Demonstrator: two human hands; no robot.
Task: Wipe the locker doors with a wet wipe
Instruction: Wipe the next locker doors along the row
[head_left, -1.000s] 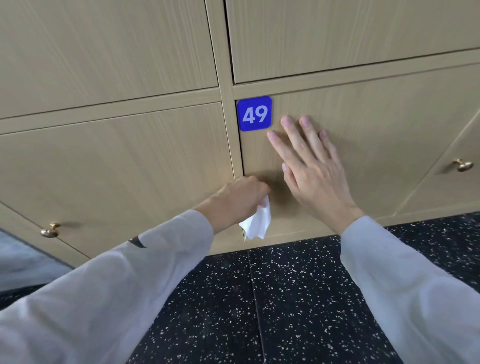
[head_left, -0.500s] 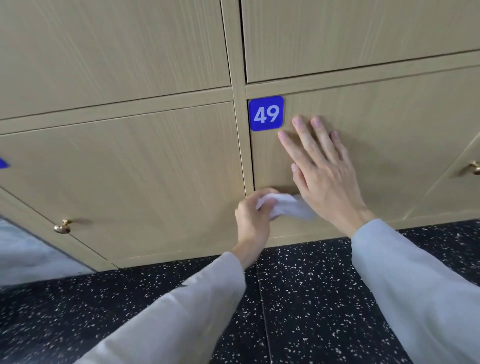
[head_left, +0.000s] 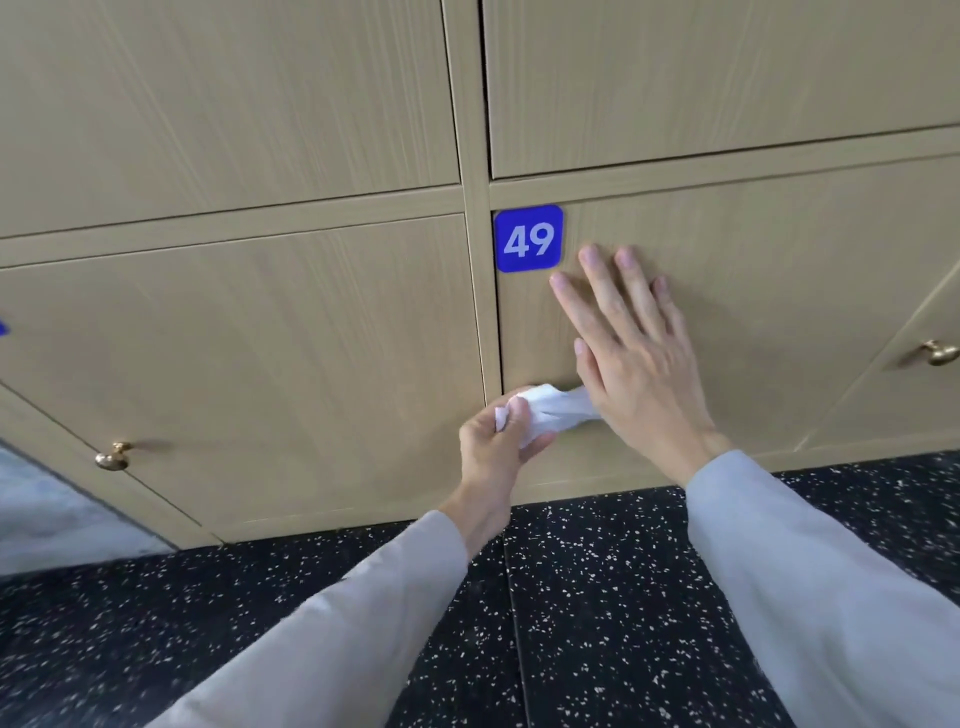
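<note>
Light wooden locker doors fill the view. The door with the blue plate 49 (head_left: 528, 238) is the lower right door (head_left: 779, 291). My right hand (head_left: 636, 353) lies flat on it, fingers spread, just right of the plate. My left hand (head_left: 496, 441) is shut on a crumpled white wet wipe (head_left: 553, 410) at the lower left corner of that door. The wipe's far end runs under the heel of my right hand.
The neighbouring lower left door (head_left: 291, 364) has a brass knob (head_left: 111, 457). Another brass knob (head_left: 937, 353) shows at the right edge. Black speckled floor (head_left: 597, 623) lies below the lockers. A pale surface (head_left: 47, 519) sits at the far left.
My left hand turned and swung the wipe from hanging down at the door's lower left corner to the right, under my right hand. The view shifted slightly left.
</note>
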